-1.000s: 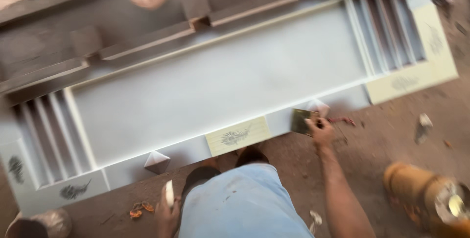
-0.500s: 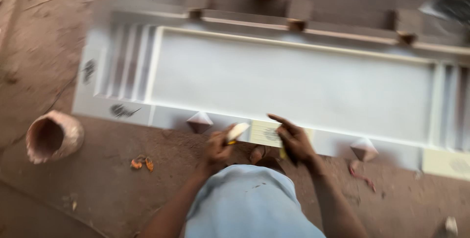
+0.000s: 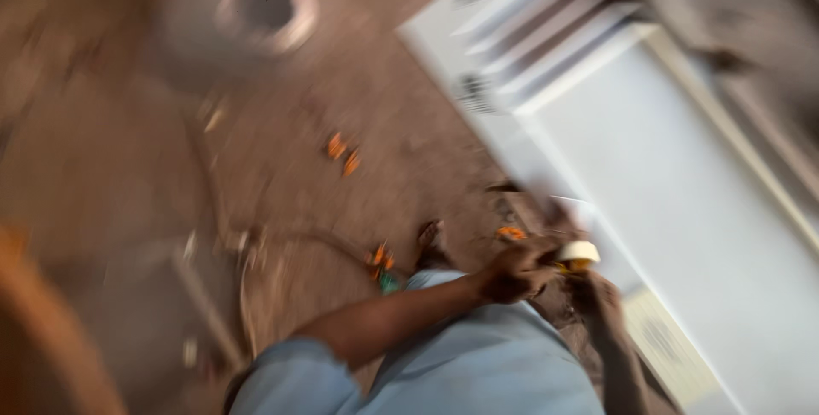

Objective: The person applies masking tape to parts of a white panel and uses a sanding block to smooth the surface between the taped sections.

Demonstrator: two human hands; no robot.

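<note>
The head view is heavily blurred. My left hand point(image 3: 514, 272) reaches across my light blue lap and is shut on a small pale, rounded object point(image 3: 578, 252) with a yellowish underside. My right hand point(image 3: 597, 297) sits just below and right of it, close to the pale object; blur hides its fingers and whether it holds anything. Both hands are at the near edge of a long white panel point(image 3: 682, 176) with raised ribs point(image 3: 546, 31) and dark motifs at its end. The panel lies on the dirt floor point(image 3: 409, 159).
A round clay pot point(image 3: 265, 4) stands on the floor at the top left. Small orange scraps point(image 3: 343, 152) lie scattered on the dirt. My bare foot point(image 3: 431, 244) shows beside my knee. A blurred orange-brown shape point(image 3: 43, 338) fills the lower left corner.
The camera has swung left and tilted, so the panel now runs diagonally on the right. My hands have stayed together at the panel's near edge, the left one still on the pale object.
</note>
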